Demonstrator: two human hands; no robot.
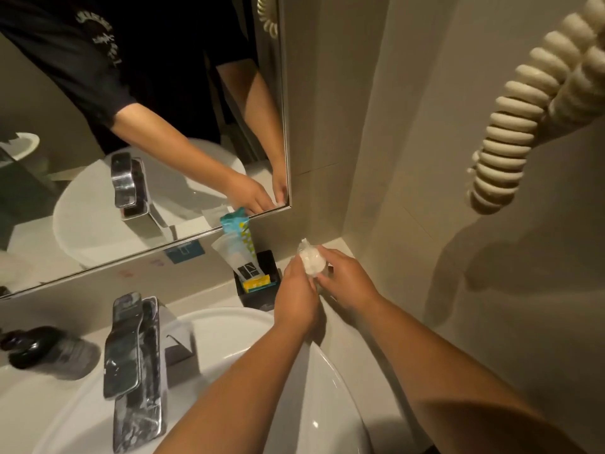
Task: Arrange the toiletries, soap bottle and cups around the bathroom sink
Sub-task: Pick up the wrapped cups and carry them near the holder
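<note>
Both of my hands hold a small clear plastic-wrapped cup (311,261) above the counter's back right corner. My left hand (296,294) grips it from the left and below, and my right hand (348,280) pinches it from the right. Just left of them stands a black holder box (260,298) with a white sachet (236,257), a teal and yellow packet (240,226) and a yellow packet (257,284) sticking out. A dark soap bottle (45,350) lies blurred at the far left of the counter.
A chrome tap (134,358) rises behind the white sink basin (337,404). A mirror (131,126) covers the back wall. A cream coiled cord (523,119) hangs on the right wall. A small folded card (178,347) stands beside the tap.
</note>
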